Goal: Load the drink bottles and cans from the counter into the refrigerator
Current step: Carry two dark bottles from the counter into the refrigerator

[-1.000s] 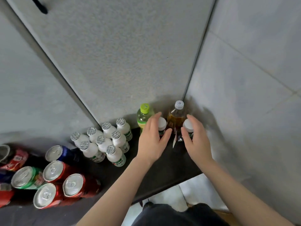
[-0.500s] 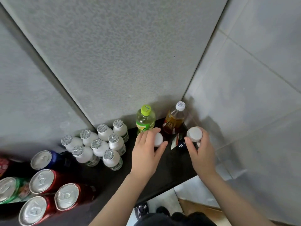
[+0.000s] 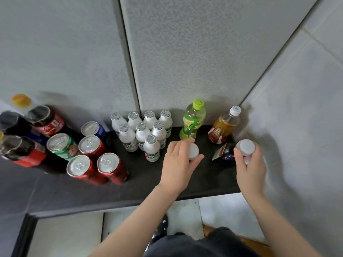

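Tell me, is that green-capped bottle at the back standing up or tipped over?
Upright. The green-capped bottle stands on its base on the dark counter, cap on top, and neither hand touches it.

left hand point(image 3: 179, 162) curled closed, fingers gripping; right hand point(image 3: 249, 164) likewise; forearms extended forward.

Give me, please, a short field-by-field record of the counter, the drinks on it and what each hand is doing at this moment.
surface: dark counter in a corner of grey walls
left hand: closed around a white-capped bottle
right hand: gripping a dark bottle with a white cap
behind the hands: green-capped bottle, amber tea bottle, both upright
centre: eight small white bottles, clustered, foil tops
left: five cans, then cola bottles
refrigerator: not in view
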